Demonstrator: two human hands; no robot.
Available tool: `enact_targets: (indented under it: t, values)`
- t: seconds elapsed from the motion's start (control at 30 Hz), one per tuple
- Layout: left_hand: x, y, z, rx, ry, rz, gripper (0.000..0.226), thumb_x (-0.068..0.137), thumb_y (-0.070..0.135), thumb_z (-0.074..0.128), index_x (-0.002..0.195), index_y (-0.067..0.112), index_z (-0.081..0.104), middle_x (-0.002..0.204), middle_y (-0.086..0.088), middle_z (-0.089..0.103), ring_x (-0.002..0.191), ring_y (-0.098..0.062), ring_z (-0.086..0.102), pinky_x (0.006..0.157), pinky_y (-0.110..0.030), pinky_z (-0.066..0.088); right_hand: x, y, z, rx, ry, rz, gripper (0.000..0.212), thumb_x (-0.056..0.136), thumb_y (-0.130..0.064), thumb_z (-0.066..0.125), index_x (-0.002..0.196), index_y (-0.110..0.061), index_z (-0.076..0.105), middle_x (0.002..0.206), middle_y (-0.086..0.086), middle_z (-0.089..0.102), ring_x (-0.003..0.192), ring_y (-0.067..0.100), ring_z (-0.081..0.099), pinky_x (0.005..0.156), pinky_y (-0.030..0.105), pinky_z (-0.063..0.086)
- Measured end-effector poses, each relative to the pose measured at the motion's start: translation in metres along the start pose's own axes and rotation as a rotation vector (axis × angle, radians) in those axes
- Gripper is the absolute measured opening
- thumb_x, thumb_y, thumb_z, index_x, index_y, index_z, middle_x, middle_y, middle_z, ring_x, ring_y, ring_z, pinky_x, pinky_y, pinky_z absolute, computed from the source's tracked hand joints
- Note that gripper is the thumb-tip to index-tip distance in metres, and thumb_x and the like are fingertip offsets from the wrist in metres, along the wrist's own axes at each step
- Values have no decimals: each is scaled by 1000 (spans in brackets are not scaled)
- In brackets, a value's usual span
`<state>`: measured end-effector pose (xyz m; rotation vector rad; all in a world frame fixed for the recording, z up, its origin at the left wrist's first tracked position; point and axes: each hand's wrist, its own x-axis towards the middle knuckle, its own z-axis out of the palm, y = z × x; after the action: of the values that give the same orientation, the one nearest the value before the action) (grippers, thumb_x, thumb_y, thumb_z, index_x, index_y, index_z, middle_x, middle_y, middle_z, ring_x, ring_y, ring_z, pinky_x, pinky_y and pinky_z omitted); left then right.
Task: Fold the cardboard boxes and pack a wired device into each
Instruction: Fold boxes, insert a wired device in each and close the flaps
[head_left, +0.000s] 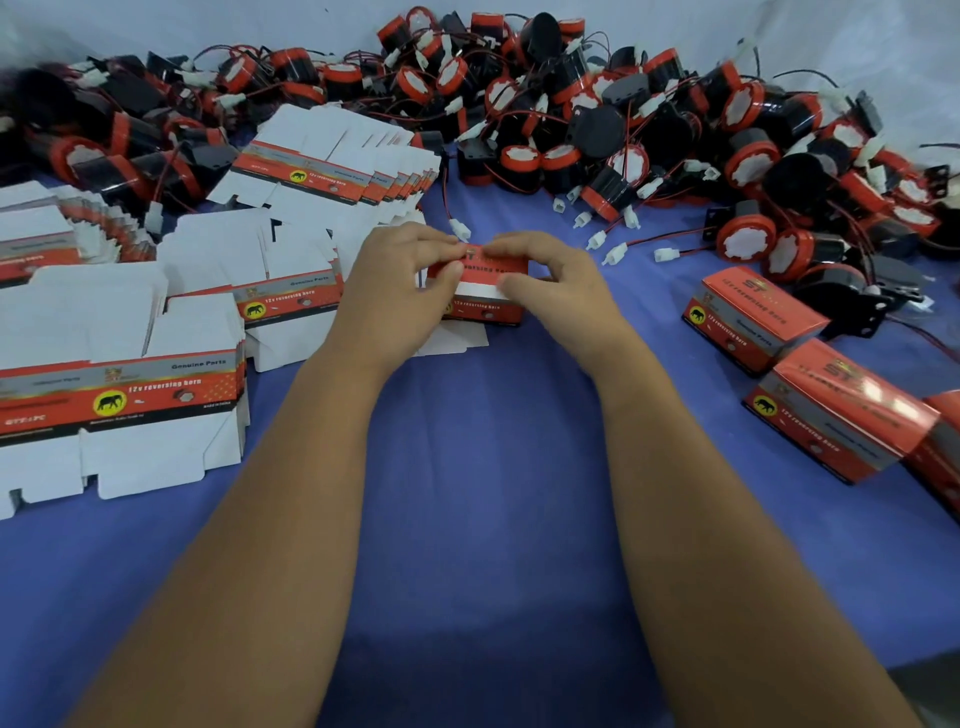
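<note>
A small red cardboard box (480, 286) with white flaps stands on the blue cloth at the centre. My left hand (400, 280) grips its left end, thumb on the front. My right hand (550, 283) grips its right end, fingers curled over the top edge. A white flap (457, 340) sticks out below the box toward me. Whether a device is inside is hidden. Behind lies a big pile of black-and-red wired devices (571, 119) with white plugs.
Stacks of flat unfolded boxes (119, 395) (332, 171) fan out on the left. Three closed red boxes (753, 325) (841, 415) (943, 457) sit at the right. The blue cloth (483, 519) lies between my forearms. Loose white plugs (615, 253) lie behind the held box.
</note>
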<state>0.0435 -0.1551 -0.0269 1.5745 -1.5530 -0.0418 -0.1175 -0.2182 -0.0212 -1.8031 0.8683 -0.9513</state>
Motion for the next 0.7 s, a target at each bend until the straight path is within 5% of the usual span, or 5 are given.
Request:
enact_targets:
  t: [0.1,0.27,0.5,0.7]
  values:
    - [-2,1,-3,-99,-47,-77,29,92,11,65,120,16,71,114,10,59,102,14,45,84,9,25,-1,2,-6,-58,-73,-7,34,87,-8,68,119,-19,66,133,-5,54,113,2,51,79,0,39]
    - [0,-1,-7,-136,-126,-136,36,90,11,68,125,20,68,117,15,55,115,1,48,85,6,31,0,5,-12,-132,-141,-29,48,84,-18,76,129,-24,62,133,-13,48,121,1,45,88,2,40]
    - [0,2,-7,-127,-100,-123,29,97,20,61,125,23,68,112,12,56,108,-2,49,82,3,33,1,2,-6,-106,-31,-50,22,91,-25,68,110,-36,67,126,-10,58,118,2,51,90,10,45]
    - [-1,1,-4,-210,-72,-138,24,98,21,60,120,22,71,111,7,62,108,-9,56,87,-9,44,0,0,-4,-122,20,-47,22,95,-27,62,114,-21,71,123,-7,63,116,3,55,93,17,47]
